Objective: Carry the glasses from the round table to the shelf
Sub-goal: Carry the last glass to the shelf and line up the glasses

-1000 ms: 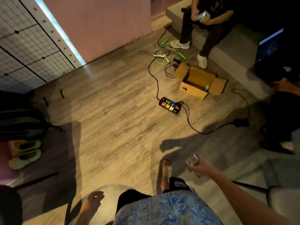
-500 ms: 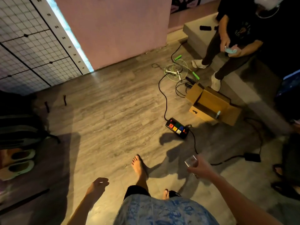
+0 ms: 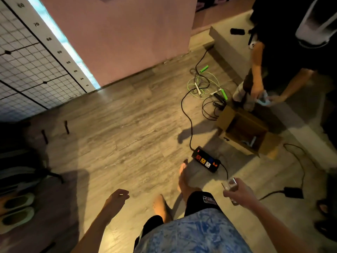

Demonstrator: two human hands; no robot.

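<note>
A small clear glass (image 3: pixel 230 185) is held upright in my right hand (image 3: pixel 239 195), low at the right, above the wooden floor. My left hand (image 3: pixel 117 197) swings at my side with its fingers loosely curled and nothing in it. Neither the round table nor the shelf is in view. My bare feet show on the floor between the two hands.
A black power strip (image 3: pixel 206 161) with coloured sockets and its cables lie just ahead of my feet. An open cardboard box (image 3: pixel 244 132) and a seated person (image 3: pixel 273 70) are at the right. Green cords (image 3: pixel 202 84) coil further off. Slippers (image 3: pixel 16 210) lie at the left.
I have walked forward across the floor; the power strip and box are closer. My left hand has swung forward and up. The right hand keeps hold of the glass.
</note>
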